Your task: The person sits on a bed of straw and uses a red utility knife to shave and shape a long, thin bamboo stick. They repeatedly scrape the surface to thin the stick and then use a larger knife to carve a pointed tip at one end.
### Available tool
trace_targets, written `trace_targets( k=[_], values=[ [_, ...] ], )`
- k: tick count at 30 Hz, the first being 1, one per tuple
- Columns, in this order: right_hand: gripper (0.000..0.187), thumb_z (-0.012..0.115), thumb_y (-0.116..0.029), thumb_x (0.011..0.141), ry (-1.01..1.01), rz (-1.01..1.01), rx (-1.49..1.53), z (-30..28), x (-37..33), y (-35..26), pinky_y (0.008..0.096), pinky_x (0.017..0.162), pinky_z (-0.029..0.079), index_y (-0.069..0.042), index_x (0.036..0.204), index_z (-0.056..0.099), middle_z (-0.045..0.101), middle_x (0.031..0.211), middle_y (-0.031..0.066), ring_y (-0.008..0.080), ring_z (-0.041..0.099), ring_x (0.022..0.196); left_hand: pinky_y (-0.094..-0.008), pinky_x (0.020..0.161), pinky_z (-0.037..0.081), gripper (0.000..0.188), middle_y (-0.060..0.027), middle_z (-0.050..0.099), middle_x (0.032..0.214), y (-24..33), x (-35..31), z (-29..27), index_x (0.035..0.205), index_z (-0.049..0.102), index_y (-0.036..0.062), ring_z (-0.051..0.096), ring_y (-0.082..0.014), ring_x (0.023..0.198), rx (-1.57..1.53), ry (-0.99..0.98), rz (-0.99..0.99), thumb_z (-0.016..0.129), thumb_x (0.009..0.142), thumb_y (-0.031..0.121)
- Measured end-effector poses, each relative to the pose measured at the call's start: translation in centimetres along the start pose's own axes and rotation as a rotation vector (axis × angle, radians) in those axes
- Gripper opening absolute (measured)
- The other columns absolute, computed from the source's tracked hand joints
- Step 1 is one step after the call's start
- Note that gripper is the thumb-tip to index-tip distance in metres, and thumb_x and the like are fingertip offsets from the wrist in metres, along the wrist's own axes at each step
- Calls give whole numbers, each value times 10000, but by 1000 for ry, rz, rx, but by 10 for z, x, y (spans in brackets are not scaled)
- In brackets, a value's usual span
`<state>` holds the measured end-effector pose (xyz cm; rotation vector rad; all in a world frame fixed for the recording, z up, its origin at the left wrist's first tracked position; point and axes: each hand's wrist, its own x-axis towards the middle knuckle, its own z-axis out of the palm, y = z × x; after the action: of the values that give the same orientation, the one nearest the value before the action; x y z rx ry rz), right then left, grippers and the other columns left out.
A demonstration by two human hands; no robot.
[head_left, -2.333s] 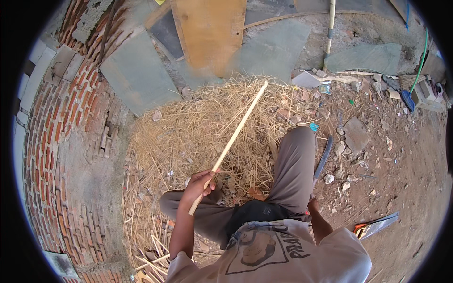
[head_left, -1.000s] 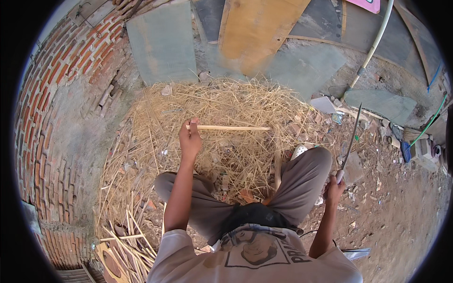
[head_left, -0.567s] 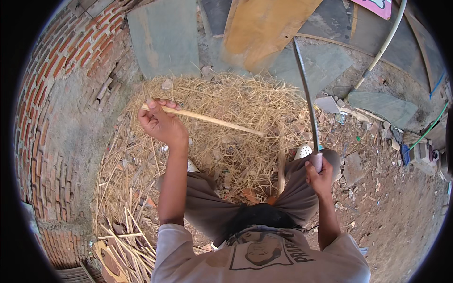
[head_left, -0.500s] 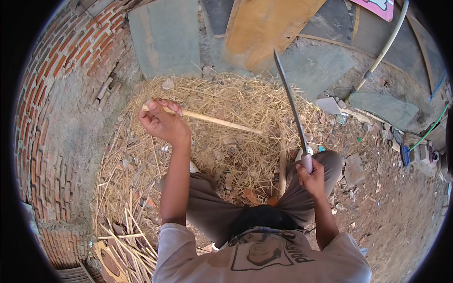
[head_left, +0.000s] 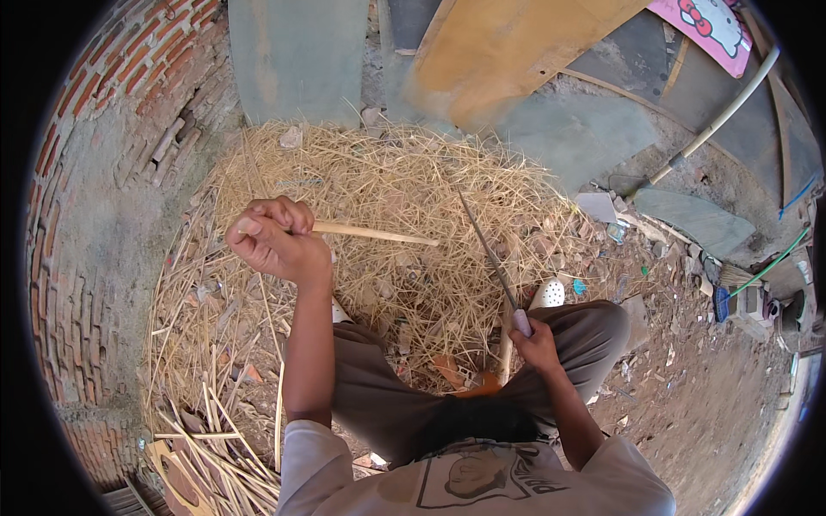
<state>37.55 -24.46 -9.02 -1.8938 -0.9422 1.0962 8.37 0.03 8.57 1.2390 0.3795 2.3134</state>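
My left hand (head_left: 277,238) is closed around one end of a pale, narrow wooden strip (head_left: 379,232), which sticks out to the right over a heap of straw-like shavings. In my right hand (head_left: 537,346), by my right knee, is the light purple-grey handle of a long knife (head_left: 490,254). Its thin dark blade points up and to the left over the shavings (head_left: 387,172). The blade's tip lies near the strip's free end, apart from it as far as I can see.
Several cut pale strips (head_left: 232,456) lie in a pile at the lower left. A brick wall (head_left: 77,284) rises on the left. Grey and orange-brown boards (head_left: 490,60) lean at the back, and a pale pole (head_left: 718,120) stands at the right. A white perforated shoe (head_left: 549,293) is beside the shavings.
The knife has swung down and to the left, from nearly upright to low over the shavings. My left hand has shifted left and slightly down with the wooden strip.
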Motion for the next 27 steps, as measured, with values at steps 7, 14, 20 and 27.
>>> trace_targets(
  k=[7, 14, 20, 27],
  values=[
    [231, 694, -190, 790, 14, -121, -132, 9, -1, -13, 324, 511, 399, 13, 764, 585, 490, 574, 42, 110, 454, 536, -220, 378, 311, 230, -72, 466, 723, -6, -9, 0, 993, 417, 95, 405, -93, 481, -42, -162, -62, 559, 980, 275],
    [278, 707, -232, 778, -30, -90, -202, 8, 1, 0, 354, 597, 461, 28, 843, 630, 587, 663, 130, 177, 550, 609, -233, 378, 297, 234, -57, 445, 638, -31, -13, 30, 975, 429, 91, 378, -87, 452, 36, -175, -32, 519, 999, 306],
    [309, 710, -255, 777, -49, -98, -180, 3, 0, 4, 366, 625, 485, 33, 863, 636, 623, 687, 153, 202, 584, 624, -218, 410, 361, 281, -52, 493, 720, -35, -26, 46, 935, 467, 37, 428, -59, 525, -81, -176, -97, 591, 964, 288],
    [272, 706, -225, 790, -16, -22, -103, 19, -1, 20, 353, 593, 472, 29, 839, 622, 589, 647, 116, 157, 551, 605, -220, 416, 323, 383, -46, 452, 668, -37, -22, 52, 856, 442, 43, 387, -78, 506, -198, -293, -198, 499, 997, 395]
  ],
)
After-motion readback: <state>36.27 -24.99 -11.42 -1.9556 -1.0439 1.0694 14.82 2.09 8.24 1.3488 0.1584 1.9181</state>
